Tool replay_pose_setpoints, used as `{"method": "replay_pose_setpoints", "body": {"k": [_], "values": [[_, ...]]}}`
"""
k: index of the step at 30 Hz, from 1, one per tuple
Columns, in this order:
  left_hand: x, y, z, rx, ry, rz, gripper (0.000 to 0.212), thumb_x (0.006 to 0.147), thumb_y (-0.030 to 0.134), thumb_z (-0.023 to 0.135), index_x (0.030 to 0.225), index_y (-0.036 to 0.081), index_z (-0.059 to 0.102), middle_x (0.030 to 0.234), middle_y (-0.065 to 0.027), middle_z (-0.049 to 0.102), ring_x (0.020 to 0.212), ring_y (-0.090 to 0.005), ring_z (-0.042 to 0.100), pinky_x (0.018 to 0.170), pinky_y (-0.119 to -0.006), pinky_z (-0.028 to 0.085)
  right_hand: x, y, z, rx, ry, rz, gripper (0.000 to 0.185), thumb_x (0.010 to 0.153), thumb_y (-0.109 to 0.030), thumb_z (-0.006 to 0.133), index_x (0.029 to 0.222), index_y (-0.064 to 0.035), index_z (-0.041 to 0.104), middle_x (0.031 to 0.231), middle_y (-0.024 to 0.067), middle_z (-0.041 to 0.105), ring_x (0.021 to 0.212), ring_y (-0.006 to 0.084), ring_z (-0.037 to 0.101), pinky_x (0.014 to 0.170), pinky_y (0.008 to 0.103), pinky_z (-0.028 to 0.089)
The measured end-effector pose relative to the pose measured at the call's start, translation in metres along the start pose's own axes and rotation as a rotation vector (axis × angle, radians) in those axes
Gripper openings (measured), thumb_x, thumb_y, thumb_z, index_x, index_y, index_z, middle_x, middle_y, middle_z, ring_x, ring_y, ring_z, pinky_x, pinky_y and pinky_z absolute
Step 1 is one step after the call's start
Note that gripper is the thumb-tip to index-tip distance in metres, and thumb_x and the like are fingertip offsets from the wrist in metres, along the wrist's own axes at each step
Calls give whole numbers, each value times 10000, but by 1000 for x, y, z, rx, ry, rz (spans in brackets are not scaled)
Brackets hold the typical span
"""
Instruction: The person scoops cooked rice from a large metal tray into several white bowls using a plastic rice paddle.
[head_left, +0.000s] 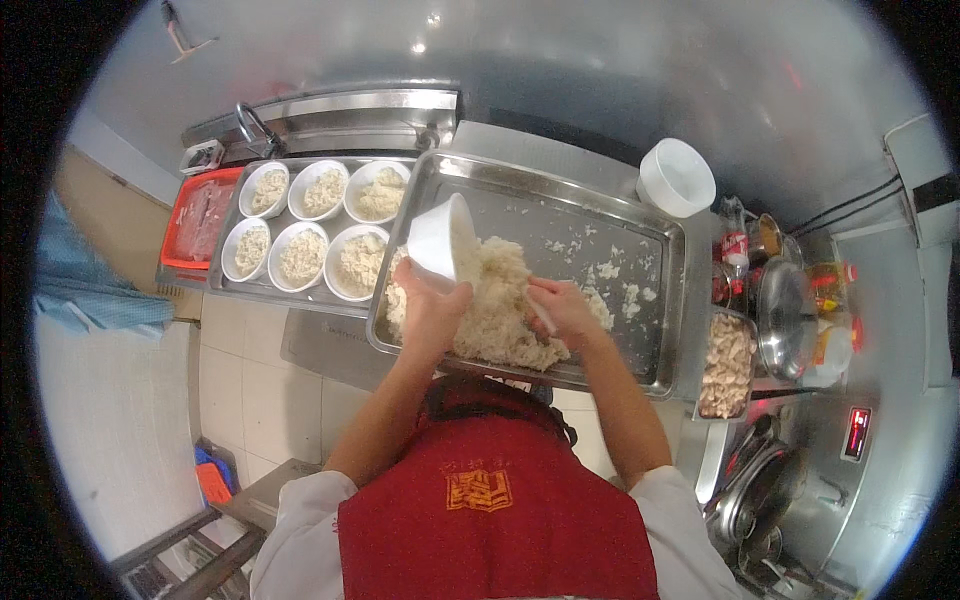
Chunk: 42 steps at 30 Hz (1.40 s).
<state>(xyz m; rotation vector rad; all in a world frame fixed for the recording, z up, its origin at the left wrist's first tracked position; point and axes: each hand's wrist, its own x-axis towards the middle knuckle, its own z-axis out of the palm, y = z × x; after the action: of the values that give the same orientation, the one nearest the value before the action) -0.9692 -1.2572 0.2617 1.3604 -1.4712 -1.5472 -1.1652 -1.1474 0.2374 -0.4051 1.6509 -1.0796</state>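
My left hand (435, 304) grips a white bowl (433, 238) tilted on its side, its mouth turned right toward a heap of cooked rice (499, 330). In my right hand (566, 311) is the handle of a pale utensil (541, 311); its working end is hidden, so its kind is unclear. The rice lies in the left part of a large steel tray (667, 330), with loose grains scattered over the tray's right side. Left of it, several white bowls holding rice, such as the near one (358, 262), stand in two rows on another steel tray (300, 298).
A stack of white bowls (676, 178) stands at the back right. Right of the large tray are a container of meat-like pieces (727, 364), bottles (825, 281) and a steel lid (786, 319). A red basket (202, 217) and a faucet (255, 129) are at the left.
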Motion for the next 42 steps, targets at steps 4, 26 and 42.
{"method": "replay_pose_setpoints", "body": {"k": [4, 26, 42], "values": [[-2, -4, 21, 55, 131, 138, 922, 788, 76, 717, 1476, -45, 115, 1323, -274, 429, 1142, -336, 545, 994, -428, 462, -13, 4, 48, -200, 145, -305, 421, 981, -254, 612, 1357, -66, 601, 694, 64, 650, 528, 118, 564, 483, 285, 473], [-23, -9, 44, -934, -602, -479, 592, 919, 209, 550, 1460, 66, 356, 1359, -157, 560, 1206, -315, 591, 1008, -461, 508, -135, -112, -44, -984, 126, -708, 334, 930, -159, 633, 1260, -154, 688, 795, 184, 695, 633, 258, 693, 609, 357, 538], [-23, 9, 26, -662, -652, -335, 749, 890, 180, 640, 1504, 80, 223, 1373, -190, 514, 1157, -333, 626, 881, -437, 598, -130, -42, -69, -320, 18, -264, 354, 985, -167, 626, 1335, -119, 643, 714, -3, 647, 597, 56, 553, 564, 235, 482]]}}
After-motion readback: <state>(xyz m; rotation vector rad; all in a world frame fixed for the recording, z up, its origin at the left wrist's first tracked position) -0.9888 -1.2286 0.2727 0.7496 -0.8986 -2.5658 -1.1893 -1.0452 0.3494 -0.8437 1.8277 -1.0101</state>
